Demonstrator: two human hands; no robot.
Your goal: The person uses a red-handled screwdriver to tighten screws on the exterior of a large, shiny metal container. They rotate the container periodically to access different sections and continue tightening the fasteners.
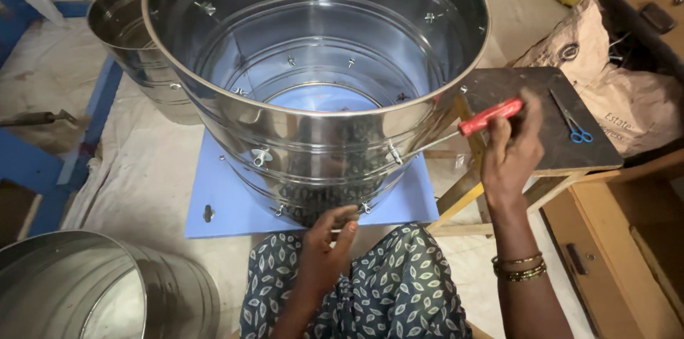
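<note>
At the bottom centre of the frame, the person's lap in a dark leaf-patterned garment (385, 289) is filling the nearest space, and the left hand (324, 250) is reaching up from it. Its fingers are curling in against the lower wall of the large steel drum (320, 132), pinching at a small fastener near the bottom rim; what exactly is being held between the fingertips is too small to tell. The drum is sitting in the centre and upper centre of the frame on a blue board (228, 204), its open top facing the camera, with wing-nut fasteners (261, 157) dotting its wall inside and out.

To the right of centre, the right hand (509, 150) is closing around a red-handled screwdriver (490, 116), whose thin shaft is slanting down and left with its tip meeting the drum's outer wall. Bangles (520, 268) are circling that wrist at the lower right.

Behind the right hand, a dark-topped wooden stool (541, 97) is standing just beside the drum, and blue-handled scissors (573, 125) are lying on it. A brown paper sack (627, 90) is resting at the right edge. A second steel drum (135, 40) is standing at the upper left, and a third (100, 289) is lying on its side at the lower left.
</note>
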